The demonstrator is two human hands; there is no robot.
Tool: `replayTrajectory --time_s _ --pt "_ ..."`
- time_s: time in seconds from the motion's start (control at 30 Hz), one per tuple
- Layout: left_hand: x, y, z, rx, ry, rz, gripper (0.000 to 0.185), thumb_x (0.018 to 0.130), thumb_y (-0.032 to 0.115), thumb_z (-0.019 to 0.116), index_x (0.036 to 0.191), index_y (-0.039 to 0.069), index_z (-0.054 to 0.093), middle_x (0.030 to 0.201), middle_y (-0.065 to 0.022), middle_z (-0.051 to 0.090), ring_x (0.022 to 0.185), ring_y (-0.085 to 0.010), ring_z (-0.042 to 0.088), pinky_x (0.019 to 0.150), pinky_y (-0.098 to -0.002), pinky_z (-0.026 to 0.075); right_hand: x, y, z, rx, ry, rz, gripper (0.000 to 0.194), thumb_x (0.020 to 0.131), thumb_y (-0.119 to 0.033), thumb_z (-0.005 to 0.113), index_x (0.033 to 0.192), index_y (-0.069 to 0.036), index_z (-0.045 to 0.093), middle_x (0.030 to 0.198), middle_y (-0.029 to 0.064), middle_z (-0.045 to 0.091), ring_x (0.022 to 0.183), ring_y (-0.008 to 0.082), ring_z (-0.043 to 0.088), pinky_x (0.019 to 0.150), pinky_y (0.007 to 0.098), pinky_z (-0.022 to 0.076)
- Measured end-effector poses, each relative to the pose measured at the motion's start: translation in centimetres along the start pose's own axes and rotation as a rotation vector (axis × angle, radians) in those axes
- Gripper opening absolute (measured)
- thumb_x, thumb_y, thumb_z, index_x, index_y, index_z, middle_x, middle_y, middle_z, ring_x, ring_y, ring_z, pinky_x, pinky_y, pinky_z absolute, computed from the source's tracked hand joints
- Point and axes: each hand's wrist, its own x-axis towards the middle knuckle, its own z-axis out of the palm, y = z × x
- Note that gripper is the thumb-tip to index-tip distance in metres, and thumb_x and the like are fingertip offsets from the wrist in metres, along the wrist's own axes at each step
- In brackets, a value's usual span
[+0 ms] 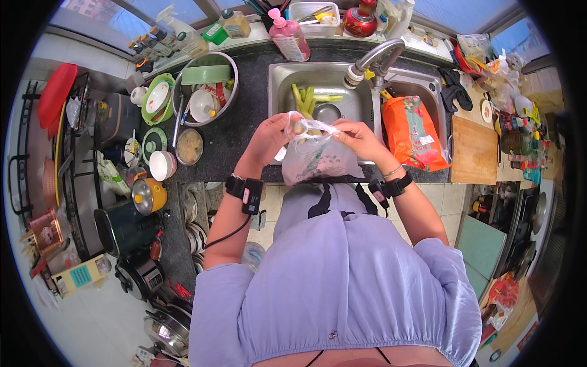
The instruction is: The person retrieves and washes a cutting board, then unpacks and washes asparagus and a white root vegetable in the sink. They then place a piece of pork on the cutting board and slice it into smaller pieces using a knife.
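Both hands hold up a thin white plastic bag point(321, 158) by its handles at the front edge of the steel sink point(275, 87). My left hand point(274, 137) pinches the left handle, and my right hand point(360, 137) grips the right one. The bag bears green print and sags below the handles; what it contains cannot be made out. Just beyond it, pale green vegetable stalks point(307, 101) lie in the left basin. A curved faucet point(383, 55) stands between the basins. In the right basin rests an orange printed bag point(412, 133).
Left of the sink sit a large metal basin point(234, 91) with dishes, a covered glass bowl point(189, 147) and white bowls point(162, 166). A wooden cutting board point(473, 149) lies to the right. A pink pump bottle point(289, 39) stands behind the sink.
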Motion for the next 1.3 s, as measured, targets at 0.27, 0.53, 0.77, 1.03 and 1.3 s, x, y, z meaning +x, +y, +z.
replayTrajectory --time_s 0.27,0.53,0.77,1.03,1.3 --pt "-0.5 1.0 0.2 0.913 -0.050 0.228 0.016 0.090 0.005 0.069 0.105 0.004 0.064 0.082 0.0026 0.064 0.074 -0.0067 0.058 0.068 -0.0225 0.046 -1.2 -1.1 -1.9 0.295 -0.040 0.118 0.014 0.101 -0.017 0.063 0.099 -0.004 0.065 0.093 -0.0059 0.055 0.091 0.0051 0.049 0.081 0.0223 0.0407" --pt "0.2 0.7 1.5 0.966 0.069 0.342 0.021 0.088 0.003 0.068 0.109 0.001 0.067 0.090 0.0010 0.065 0.089 -0.0088 0.060 0.078 -0.0252 0.050 -1.1 -3.3 -1.7 0.071 -0.189 0.198 0.023 0.096 -0.025 0.069 0.088 -0.004 0.063 0.095 -0.0027 0.054 0.093 0.0086 0.048 0.083 0.0248 0.0406" --pt "0.5 -1.7 0.7 0.712 -0.205 -0.027 0.024 0.090 0.017 0.073 0.108 0.002 0.065 0.100 -0.0033 0.067 0.094 -0.0121 0.060 0.087 -0.0273 0.049 -1.3 -3.2 -2.5 0.165 0.064 -0.022 0.030 0.105 -0.029 0.059 0.093 -0.003 0.066 0.095 -0.0015 0.063 0.093 0.0083 0.054 0.084 0.0245 0.0434" --pt "-0.3 -0.6 0.4 0.857 -0.259 -0.037 0.026 0.082 0.013 0.077 0.104 0.005 0.065 0.093 0.0030 0.061 0.088 -0.0055 0.054 0.080 -0.0250 0.045 -2.9 -4.4 -4.3 0.207 -0.019 0.053 0.036 0.110 -0.032 0.050 0.084 -0.006 0.053 0.082 -0.0036 0.052 0.077 0.0086 0.045 0.075 0.0263 0.0417" --pt "-4.0 1.5 -0.7 0.919 -0.285 -0.002 0.025 0.082 0.020 0.075 0.088 0.006 0.056 0.081 0.0045 0.049 0.077 -0.0082 0.044 0.071 -0.0259 0.039 -5.4 -7.7 -3.7 -0.210 -0.142 -0.051 0.027 0.100 -0.022 0.068 0.087 0.000 0.057 0.078 0.0004 0.051 0.074 0.0125 0.047 0.068 0.0300 0.0417"
